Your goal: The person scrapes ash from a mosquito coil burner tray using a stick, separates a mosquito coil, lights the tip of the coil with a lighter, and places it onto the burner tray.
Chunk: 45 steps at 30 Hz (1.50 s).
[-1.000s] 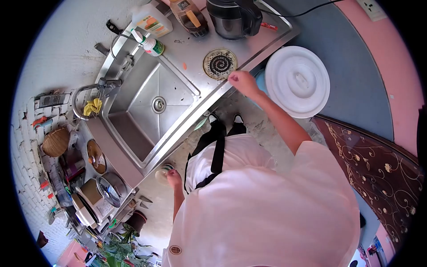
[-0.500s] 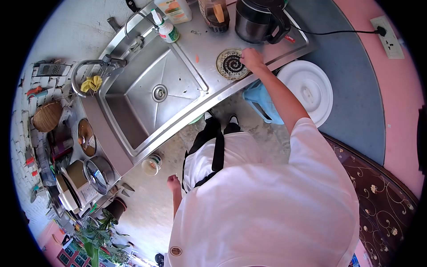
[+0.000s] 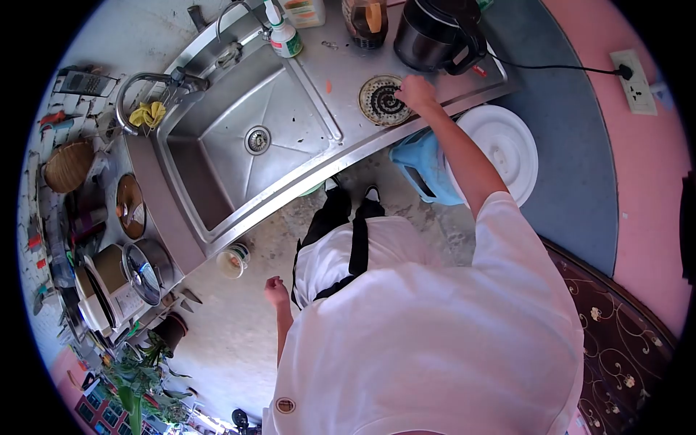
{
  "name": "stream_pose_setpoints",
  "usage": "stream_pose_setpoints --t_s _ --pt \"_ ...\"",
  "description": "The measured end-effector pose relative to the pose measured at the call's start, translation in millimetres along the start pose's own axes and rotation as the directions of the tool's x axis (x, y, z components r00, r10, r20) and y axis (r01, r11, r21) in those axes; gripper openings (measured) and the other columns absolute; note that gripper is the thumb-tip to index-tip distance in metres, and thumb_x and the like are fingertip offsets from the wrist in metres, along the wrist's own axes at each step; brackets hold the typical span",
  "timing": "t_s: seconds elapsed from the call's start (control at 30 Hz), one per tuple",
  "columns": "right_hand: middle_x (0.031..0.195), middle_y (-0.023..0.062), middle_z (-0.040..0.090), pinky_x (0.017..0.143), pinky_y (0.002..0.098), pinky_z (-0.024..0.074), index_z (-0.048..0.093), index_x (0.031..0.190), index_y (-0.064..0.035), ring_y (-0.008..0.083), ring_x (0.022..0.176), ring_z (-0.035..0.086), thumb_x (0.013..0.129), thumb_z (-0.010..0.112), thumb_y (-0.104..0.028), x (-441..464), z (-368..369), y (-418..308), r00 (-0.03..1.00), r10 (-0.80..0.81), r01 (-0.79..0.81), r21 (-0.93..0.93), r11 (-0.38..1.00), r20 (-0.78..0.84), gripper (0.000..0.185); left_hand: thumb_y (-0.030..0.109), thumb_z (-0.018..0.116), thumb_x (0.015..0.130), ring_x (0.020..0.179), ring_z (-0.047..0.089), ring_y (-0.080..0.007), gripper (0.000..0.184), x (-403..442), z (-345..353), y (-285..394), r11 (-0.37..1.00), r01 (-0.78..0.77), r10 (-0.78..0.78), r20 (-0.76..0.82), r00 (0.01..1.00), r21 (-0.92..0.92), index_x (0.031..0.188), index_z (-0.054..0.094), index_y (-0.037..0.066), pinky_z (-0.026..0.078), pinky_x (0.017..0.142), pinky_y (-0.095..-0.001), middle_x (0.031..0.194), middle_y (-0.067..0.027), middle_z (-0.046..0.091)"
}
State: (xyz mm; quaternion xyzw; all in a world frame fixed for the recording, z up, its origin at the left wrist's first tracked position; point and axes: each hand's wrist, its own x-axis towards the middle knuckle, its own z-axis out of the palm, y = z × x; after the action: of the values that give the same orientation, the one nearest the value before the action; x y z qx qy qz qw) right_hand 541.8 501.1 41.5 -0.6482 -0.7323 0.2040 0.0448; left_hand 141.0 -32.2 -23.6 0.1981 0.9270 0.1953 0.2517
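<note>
My right hand (image 3: 416, 93) is closed at the right side of a dark mosquito coil (image 3: 388, 101), its fingertips pinching down on the spiral. The coil lies in a round, stained metal tray (image 3: 365, 112) on the steel counter, close to the front edge. Part of the coil and of the tray's rim is hidden by the fingers. Low beside my body hangs my left hand (image 3: 276, 291), its fingers curled, with nothing visible in them and touching nothing.
Left of the tray is a steel sink (image 3: 246, 141) with a tap (image 3: 190, 82). A black kettle (image 3: 438, 36) and a spray bottle (image 3: 285, 38) stand behind. By the counter front are a blue stool (image 3: 420, 170) and a white lid (image 3: 504, 148). Pots (image 3: 148, 268) line the left.
The view has shifted slightly. My right hand stays at the coil with its fingers closed. My left hand still hangs low, fingers curled.
</note>
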Motion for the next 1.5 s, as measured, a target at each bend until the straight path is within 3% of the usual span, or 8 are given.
stream_pose_setpoints --t_s 0.27,0.43,0.6,0.67,0.87,1.27,1.4,1.5 --pt "0.067 0.0015 0.060 0.049 0.0270 0.0415 0.069 0.084 -0.0038 0.0126 0.053 0.052 0.079 0.070 -0.027 -9 -8 30 0.953 0.012 -0.219 0.657 0.721 0.304 0.024 0.003 0.045 0.087 0.060 0.050 -0.0084 0.017 15 1 37 0.956 -0.116 0.153 0.118 0.981 -0.268 0.090 0.061 0.000 0.041 0.055 -0.0238 0.071 -0.0031 0.058" --pt "0.068 -0.0055 0.047 0.047 0.0186 0.0329 0.058 0.087 -0.0093 0.0059 0.058 0.044 0.086 0.065 -0.022 -74 -40 -1 0.899 0.065 -0.432 0.902 -0.025 0.433 0.015 0.009 0.050 0.090 0.067 0.052 -0.0096 0.017 20 -12 168 0.895 -0.173 0.310 0.294 0.904 -0.411 0.099 0.061 0.000 0.043 0.060 -0.0247 0.079 -0.0050 0.062" --pt "0.072 -0.0017 0.052 0.051 0.0213 0.0361 0.054 0.082 -0.0104 0.0102 0.065 0.052 0.087 0.062 -0.018 -120 -28 -84 0.889 0.037 -0.387 0.793 -0.471 0.456 0.012 0.015 0.056 0.091 0.071 0.051 -0.0070 0.022 -15 -9 321 0.762 -0.466 0.647 0.561 0.517 -0.450 0.109 0.061 0.004 0.042 0.062 -0.0226 0.084 -0.0004 0.061" --pt "0.074 -0.0011 0.053 0.053 0.0236 0.0378 0.054 0.086 -0.0102 0.0119 0.068 0.054 0.088 0.061 -0.019 -133 -21 -124 0.856 0.035 -0.421 0.734 -0.532 0.516 0.011 0.016 0.059 0.090 0.073 0.051 -0.0069 0.023 -23 -12 370 0.758 -0.407 0.649 0.536 0.539 -0.509 0.109 0.061 0.004 0.042 0.063 -0.0218 0.084 -0.0009 0.061" --pt "0.082 -0.0026 0.056 0.068 0.0246 0.0402 0.052 0.090 -0.0129 0.0090 0.079 0.055 0.091 0.055 -0.021 -159 -30 -234 0.917 0.122 -0.308 0.867 -0.391 0.380 0.008 0.014 0.063 0.087 0.072 0.055 -0.0071 0.019 -16 5 407 0.587 -0.111 0.593 0.333 0.734 -0.802 0.096 0.060 -0.002 0.044 0.061 -0.0212 0.084 -0.0046 0.063" --pt "0.078 -0.0051 0.050 0.059 0.0210 0.0371 0.053 0.091 -0.0112 0.0041 0.071 0.047 0.090 0.056 -0.019 -153 -3 -287 0.949 0.140 -0.279 0.959 -0.045 0.283 0.009 0.018 0.059 0.091 0.065 0.055 -0.0054 0.019 24 -18 401 0.488 -0.034 0.374 0.173 0.911 -0.872 0.079 0.053 0.003 0.039 0.055 -0.0194 0.073 -0.0019 0.060" --pt "0.083 0.0034 0.058 0.065 0.0243 0.0427 0.053 0.101 -0.0043 0.0106 0.075 0.054 0.085 0.062 -0.022 -69 16 -219 0.941 0.321 -0.176 0.966 0.188 0.109 0.025 0.017 0.052 0.095 0.072 0.063 -0.0103 0.017 58 -39 380 0.598 -0.090 0.465 0.253 0.848 -0.796 0.086 0.049 0.003 0.045 0.061 -0.0227 0.092 -0.0092 0.068" --pt "0.089 0.0169 0.062 0.071 0.0349 0.0468 0.051 0.106 0.0004 0.0256 0.081 0.061 0.081 0.063 -0.022 35 41 -166 0.916 0.319 -0.026 0.759 0.651 -0.243 0.036 0.016 0.049 0.096 0.069 0.061 -0.0087 0.014 70 -59 368 0.646 -0.119 0.488 0.289 0.824 -0.754 0.090 0.051 0.003 0.043 0.061 -0.0226 0.089 -0.0066 0.068"
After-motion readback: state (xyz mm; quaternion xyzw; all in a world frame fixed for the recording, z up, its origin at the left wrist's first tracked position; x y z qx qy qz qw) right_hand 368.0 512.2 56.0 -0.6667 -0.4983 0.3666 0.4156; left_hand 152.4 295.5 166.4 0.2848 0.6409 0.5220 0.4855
